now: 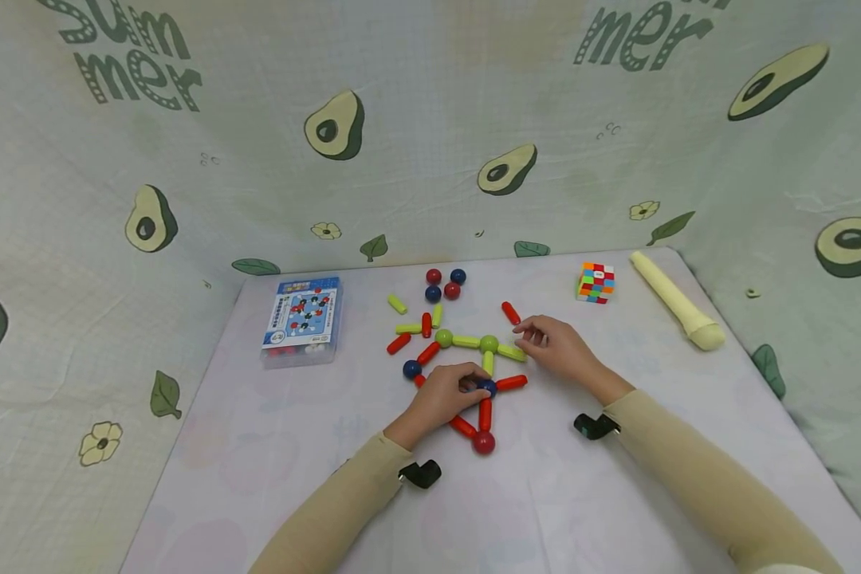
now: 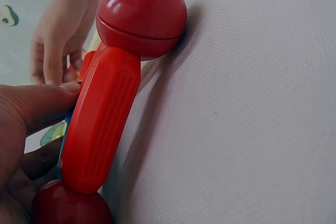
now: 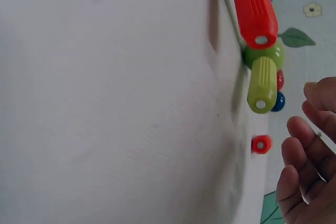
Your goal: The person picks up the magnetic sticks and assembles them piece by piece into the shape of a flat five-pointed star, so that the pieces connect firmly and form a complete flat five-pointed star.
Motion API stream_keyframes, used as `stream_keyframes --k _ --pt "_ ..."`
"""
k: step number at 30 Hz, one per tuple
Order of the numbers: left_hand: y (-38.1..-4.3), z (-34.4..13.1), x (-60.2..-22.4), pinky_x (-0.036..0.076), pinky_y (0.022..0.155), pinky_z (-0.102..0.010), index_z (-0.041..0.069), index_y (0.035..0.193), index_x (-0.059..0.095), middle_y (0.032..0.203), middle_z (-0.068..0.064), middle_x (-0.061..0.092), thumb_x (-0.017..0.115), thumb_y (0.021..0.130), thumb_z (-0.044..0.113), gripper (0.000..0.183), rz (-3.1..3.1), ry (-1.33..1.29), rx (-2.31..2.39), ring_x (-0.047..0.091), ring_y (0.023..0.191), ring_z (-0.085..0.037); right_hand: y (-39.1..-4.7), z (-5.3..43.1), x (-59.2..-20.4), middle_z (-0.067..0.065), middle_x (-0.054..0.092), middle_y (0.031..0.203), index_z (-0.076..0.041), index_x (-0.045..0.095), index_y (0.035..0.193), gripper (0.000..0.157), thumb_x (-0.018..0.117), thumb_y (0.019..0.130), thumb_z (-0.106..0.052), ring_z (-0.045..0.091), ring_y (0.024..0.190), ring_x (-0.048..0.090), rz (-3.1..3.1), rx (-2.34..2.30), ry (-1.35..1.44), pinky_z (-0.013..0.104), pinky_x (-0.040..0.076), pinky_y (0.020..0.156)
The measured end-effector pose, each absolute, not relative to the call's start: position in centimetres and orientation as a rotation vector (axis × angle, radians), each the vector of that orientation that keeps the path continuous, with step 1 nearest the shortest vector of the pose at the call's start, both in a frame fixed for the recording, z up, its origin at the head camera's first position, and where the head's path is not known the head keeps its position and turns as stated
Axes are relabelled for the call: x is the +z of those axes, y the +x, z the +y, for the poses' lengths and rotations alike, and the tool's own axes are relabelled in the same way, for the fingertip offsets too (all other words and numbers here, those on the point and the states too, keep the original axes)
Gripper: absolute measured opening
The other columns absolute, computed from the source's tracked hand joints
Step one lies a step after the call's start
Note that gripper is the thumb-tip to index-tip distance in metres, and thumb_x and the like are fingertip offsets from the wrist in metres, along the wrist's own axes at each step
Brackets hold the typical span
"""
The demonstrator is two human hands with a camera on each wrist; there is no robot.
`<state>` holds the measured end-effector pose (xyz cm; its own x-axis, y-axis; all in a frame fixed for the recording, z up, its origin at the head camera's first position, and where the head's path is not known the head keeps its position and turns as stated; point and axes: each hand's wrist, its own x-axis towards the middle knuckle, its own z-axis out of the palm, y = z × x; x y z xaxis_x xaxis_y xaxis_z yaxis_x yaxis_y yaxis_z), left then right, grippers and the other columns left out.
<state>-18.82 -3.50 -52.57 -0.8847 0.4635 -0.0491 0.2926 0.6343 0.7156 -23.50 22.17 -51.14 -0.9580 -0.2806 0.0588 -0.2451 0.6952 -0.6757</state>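
Balls and rods, joined end to end, form a structure in the middle of the table. My left hand (image 1: 446, 394) holds a blue ball (image 1: 486, 388) in it between thumb and fingers. From that ball run a red rod (image 1: 512, 383) to the right and another toward a red ball (image 1: 483, 442) at the near end. Green balls and green rods make up the far side. My right hand (image 1: 556, 347), fingers loosely bent around nothing, hovers beside the free end of a green rod (image 3: 262, 85). Just beyond its fingertips lies a loose red rod (image 1: 510, 312).
Loose red and green rods lie behind the structure, near several red and blue balls (image 1: 452, 290). A boxed set (image 1: 303, 321) sits at the back left. A puzzle cube (image 1: 595, 283) and a pale yellow padded stick (image 1: 677, 300) are at the back right.
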Motion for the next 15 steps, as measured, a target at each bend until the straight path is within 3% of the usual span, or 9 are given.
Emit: stream_keyframes --k 15 --pt "-18.9 -3.5 -52.6 0.050 0.077 -0.018 0.024 0.118 0.073 0.095 0.015 0.068 0.076 0.093 0.029 0.025 2.618 0.621 1.095 0.058 0.085 -0.004 -32.3 19.5 -50.8 0.007 0.065 0.106 -0.009 0.065 0.127 0.031 0.067 0.100 -0.024 0.023 0.091 0.057 2.807 -0.953 -0.582 0.036 0.050 0.078"
